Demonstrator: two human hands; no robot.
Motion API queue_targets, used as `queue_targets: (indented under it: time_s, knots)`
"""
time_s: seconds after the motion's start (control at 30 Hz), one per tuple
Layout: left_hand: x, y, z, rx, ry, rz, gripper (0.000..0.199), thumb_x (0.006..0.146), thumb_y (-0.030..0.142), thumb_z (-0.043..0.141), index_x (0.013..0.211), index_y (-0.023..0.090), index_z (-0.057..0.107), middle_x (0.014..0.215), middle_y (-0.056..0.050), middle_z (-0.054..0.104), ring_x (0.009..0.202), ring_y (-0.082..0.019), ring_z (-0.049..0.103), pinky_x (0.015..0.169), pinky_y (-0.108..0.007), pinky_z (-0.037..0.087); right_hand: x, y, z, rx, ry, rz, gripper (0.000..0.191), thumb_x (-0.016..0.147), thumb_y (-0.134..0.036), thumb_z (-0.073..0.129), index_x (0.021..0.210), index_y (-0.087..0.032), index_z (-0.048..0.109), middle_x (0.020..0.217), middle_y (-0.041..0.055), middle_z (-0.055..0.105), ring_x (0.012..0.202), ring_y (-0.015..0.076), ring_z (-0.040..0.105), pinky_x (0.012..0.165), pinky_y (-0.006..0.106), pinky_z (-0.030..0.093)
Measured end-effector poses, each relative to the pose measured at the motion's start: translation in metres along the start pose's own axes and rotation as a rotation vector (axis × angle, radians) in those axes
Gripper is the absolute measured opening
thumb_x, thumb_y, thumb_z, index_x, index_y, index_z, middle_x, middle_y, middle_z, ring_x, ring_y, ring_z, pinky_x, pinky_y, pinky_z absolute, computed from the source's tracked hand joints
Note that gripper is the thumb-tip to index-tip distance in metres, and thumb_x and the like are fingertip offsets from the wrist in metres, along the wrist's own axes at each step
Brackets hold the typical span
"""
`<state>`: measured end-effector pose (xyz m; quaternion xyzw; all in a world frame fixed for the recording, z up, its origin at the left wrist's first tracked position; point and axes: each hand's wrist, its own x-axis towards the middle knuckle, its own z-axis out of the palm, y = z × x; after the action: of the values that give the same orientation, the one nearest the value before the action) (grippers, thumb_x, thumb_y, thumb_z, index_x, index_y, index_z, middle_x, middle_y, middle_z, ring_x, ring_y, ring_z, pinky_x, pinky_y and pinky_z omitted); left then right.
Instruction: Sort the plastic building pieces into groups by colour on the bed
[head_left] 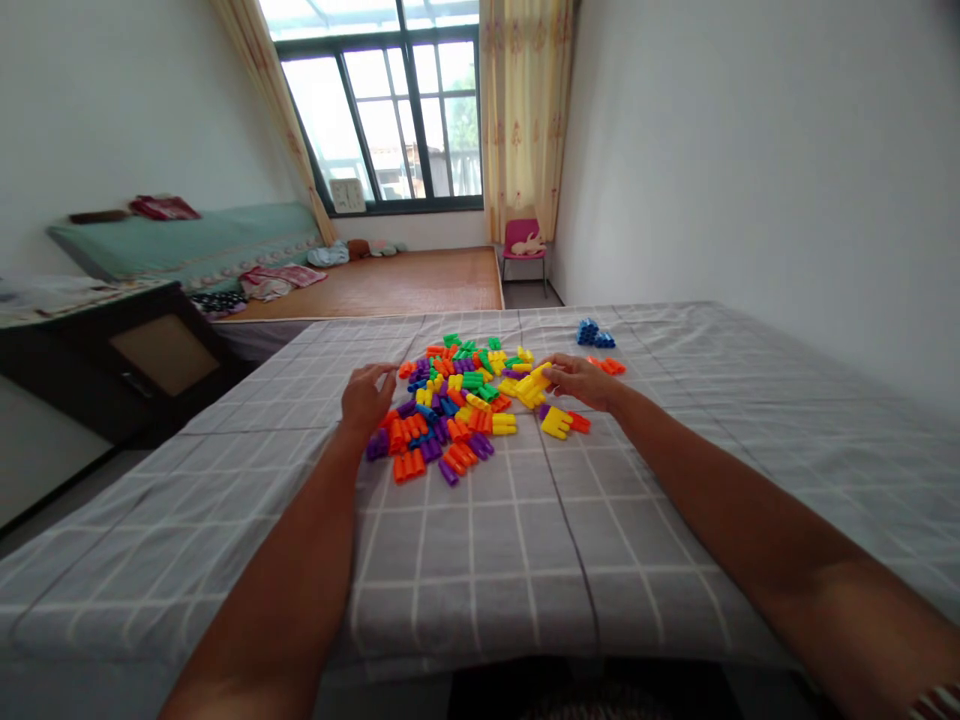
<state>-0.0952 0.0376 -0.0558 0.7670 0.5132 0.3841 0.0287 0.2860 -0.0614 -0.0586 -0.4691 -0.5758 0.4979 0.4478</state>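
A loose pile of plastic blocks in orange, purple, blue, green and yellow (472, 381) lies on the grey checked cloth (487, 560). My left hand (367, 395) rests at the pile's left edge, fingers bent and apart near an orange block (407, 370), holding nothing that shows. At the pile's right side, my right hand (576, 380) has its fingers closed on a yellow block (534, 383). Just below it lie another yellow block (556, 423) and a red one (579, 422). Some orange blocks (611, 366) sit behind my right hand.
A small group of blue blocks (594, 334) stands at the table's back right. Beyond the table are a low bed (420, 280), a pink chair (523, 238) and a window. A dark cabinet (142, 350) is at the left; a white wall runs along the right.
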Motion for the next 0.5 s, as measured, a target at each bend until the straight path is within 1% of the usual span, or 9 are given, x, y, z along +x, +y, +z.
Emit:
queue_targets:
  time_s: [0.03, 0.07, 0.13, 0.17, 0.2, 0.27, 0.33, 0.4, 0.5]
  knots:
    - [-0.001, 0.018, 0.001, -0.063, 0.032, 0.042, 0.038, 0.089, 0.038, 0.042, 0.105, 0.016, 0.069, 0.109, -0.01, 0.069, 0.106, -0.023, 0.06, 0.095, -0.035, 0.046, 0.001, 0.001, 0.002, 0.033, -0.024, -0.017, 0.04, 0.074, -0.048, 0.072, 0.1, -0.02, 0.062, 0.088, 0.0022, 0.068, 0.071, 0.0101, 0.059, 0.064, 0.021, 0.049]
    - [-0.003, 0.038, 0.004, -0.148, -0.019, 0.079, 0.039, 0.091, 0.038, 0.04, 0.108, 0.017, 0.068, 0.109, -0.009, 0.069, 0.103, -0.022, 0.061, 0.092, -0.034, 0.047, 0.003, 0.002, 0.006, 0.059, -0.047, -0.03, 0.04, 0.073, -0.046, 0.074, 0.101, -0.02, 0.062, 0.09, 0.0023, 0.068, 0.073, 0.0104, 0.06, 0.067, 0.022, 0.05]
    - [-0.011, 0.078, 0.016, -0.28, -0.19, 0.165, 0.04, 0.093, 0.039, 0.039, 0.114, 0.018, 0.065, 0.11, -0.008, 0.069, 0.103, -0.021, 0.062, 0.09, -0.033, 0.049, 0.004, 0.001, 0.014, 0.088, -0.087, -0.051, 0.042, 0.072, -0.044, 0.075, 0.103, -0.02, 0.061, 0.094, 0.0025, 0.068, 0.077, 0.0112, 0.061, 0.071, 0.024, 0.051]
    - [-0.016, 0.096, 0.023, -0.322, -0.292, 0.229, 0.04, 0.093, 0.039, 0.04, 0.119, 0.019, 0.063, 0.114, -0.007, 0.068, 0.106, -0.021, 0.061, 0.091, -0.033, 0.049, 0.005, 0.0, 0.018, 0.094, -0.102, -0.062, 0.042, 0.072, -0.044, 0.075, 0.104, -0.021, 0.061, 0.095, 0.0027, 0.068, 0.077, 0.0115, 0.061, 0.072, 0.025, 0.052]
    - [-0.021, 0.111, 0.029, -0.346, -0.363, 0.281, 0.04, 0.092, 0.039, 0.043, 0.121, 0.02, 0.062, 0.117, -0.007, 0.067, 0.108, -0.021, 0.06, 0.092, -0.033, 0.049, 0.004, -0.002, 0.023, 0.094, -0.118, -0.072, 0.043, 0.073, -0.044, 0.074, 0.105, -0.021, 0.061, 0.094, 0.0029, 0.068, 0.077, 0.0117, 0.062, 0.073, 0.026, 0.052]
    - [-0.03, 0.13, 0.041, -0.389, -0.435, 0.326, 0.041, 0.09, 0.038, 0.047, 0.126, 0.02, 0.059, 0.122, -0.008, 0.065, 0.108, -0.021, 0.061, 0.091, -0.034, 0.05, 0.003, -0.004, 0.03, 0.08, -0.157, -0.089, 0.044, 0.075, -0.046, 0.072, 0.108, -0.02, 0.06, 0.094, 0.0035, 0.068, 0.076, 0.0118, 0.062, 0.072, 0.026, 0.052]
    - [-0.036, 0.133, 0.046, -0.409, -0.431, 0.325, 0.042, 0.088, 0.035, 0.051, 0.127, 0.02, 0.058, 0.123, -0.009, 0.063, 0.105, -0.021, 0.062, 0.086, -0.033, 0.052, 0.003, -0.006, 0.031, 0.044, -0.169, -0.106, 0.044, 0.075, -0.046, 0.071, 0.108, -0.019, 0.06, 0.092, 0.0035, 0.068, 0.074, 0.0117, 0.062, 0.071, 0.026, 0.052]
    - [-0.037, 0.125, 0.045, -0.384, -0.389, 0.307, 0.04, 0.087, 0.034, 0.054, 0.125, 0.021, 0.059, 0.122, -0.008, 0.064, 0.103, -0.021, 0.062, 0.082, -0.032, 0.053, 0.004, -0.007, 0.022, -0.011, -0.112, -0.134, 0.041, 0.074, -0.043, 0.071, 0.106, -0.019, 0.06, 0.091, 0.003, 0.069, 0.075, 0.0124, 0.062, 0.069, 0.026, 0.051]
    - [-0.035, 0.106, 0.04, -0.263, -0.323, 0.293, 0.038, 0.087, 0.036, 0.055, 0.12, 0.022, 0.062, 0.116, -0.007, 0.066, 0.104, -0.021, 0.061, 0.091, -0.035, 0.05, 0.004, -0.006, -0.014, -0.106, 0.03, -0.156, 0.037, 0.071, -0.036, 0.073, 0.101, -0.019, 0.061, 0.09, 0.0029, 0.069, 0.078, 0.0142, 0.062, 0.07, 0.026, 0.05]
